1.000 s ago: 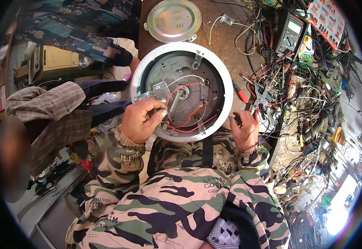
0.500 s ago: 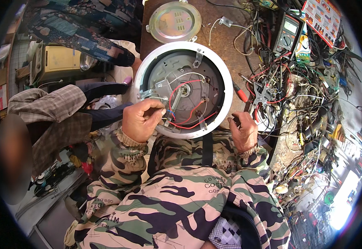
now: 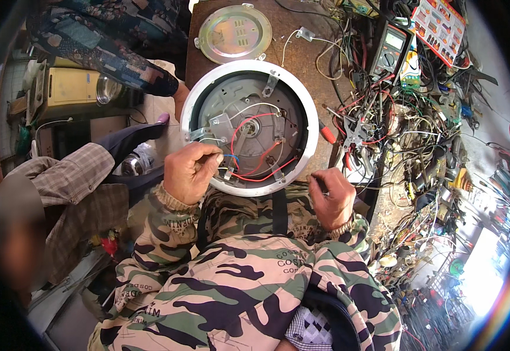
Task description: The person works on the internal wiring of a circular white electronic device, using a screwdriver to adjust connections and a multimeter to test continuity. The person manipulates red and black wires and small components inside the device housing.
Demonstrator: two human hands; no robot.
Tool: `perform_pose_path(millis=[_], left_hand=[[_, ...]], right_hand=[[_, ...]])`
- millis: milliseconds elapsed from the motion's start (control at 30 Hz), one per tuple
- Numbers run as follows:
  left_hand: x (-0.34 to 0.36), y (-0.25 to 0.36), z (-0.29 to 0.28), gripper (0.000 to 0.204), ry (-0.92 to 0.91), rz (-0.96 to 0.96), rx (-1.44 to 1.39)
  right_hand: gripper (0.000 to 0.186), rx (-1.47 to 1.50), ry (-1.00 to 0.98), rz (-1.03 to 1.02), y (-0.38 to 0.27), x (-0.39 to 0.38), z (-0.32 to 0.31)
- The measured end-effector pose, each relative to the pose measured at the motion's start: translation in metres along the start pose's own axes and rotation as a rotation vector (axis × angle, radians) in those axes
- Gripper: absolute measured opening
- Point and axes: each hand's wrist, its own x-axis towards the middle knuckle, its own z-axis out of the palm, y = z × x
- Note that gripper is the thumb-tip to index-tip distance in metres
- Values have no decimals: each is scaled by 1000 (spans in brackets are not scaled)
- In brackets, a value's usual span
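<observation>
A round white-rimmed metal housing (image 3: 304, 126) has red, white and blue wires, small brackets and a central hub inside its grey base. My left hand (image 3: 187, 174) is at its lower left rim, thumb and forefinger pinched on a thin blue wire (image 3: 231, 158). My right hand (image 3: 331, 198) is off the lower right of the housing, fingers loosely curled, with nothing visible in them. A red-handled screwdriver (image 3: 327, 133) and pliers (image 3: 354, 136) lie just beyond it among tangled leads.
A metal disc cover (image 3: 231, 29) and wired bracket (image 3: 305, 35) lie on the wooden bench (image 3: 202, 67). A multimeter (image 3: 386, 52), cables and parts crowd the right. Two people stand at left, one in a plaid sleeve (image 3: 70, 164), another in patterned clothing (image 3: 114, 41).
The view has shifted slightly, moving the bench leftward in the picture. My left hand's pinch has drawn the blue wire a little outward. The plaid-sleeved person has shifted downward in view.
</observation>
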Motion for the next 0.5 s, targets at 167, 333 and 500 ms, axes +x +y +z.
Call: perform_pose_path(millis=[167,333,500], left_hand=[[1,-8,0,10,13,-37,-67],[6,-6,-2,14,35,58,-24],[8,-11,-6,15,5,103,-44]], right_hand=[[20,27,-62,-130,-30,-7,8],[24,-58,-107,-248,-49,-9,27],[29,-118,-129,-294,-63,-2,39]])
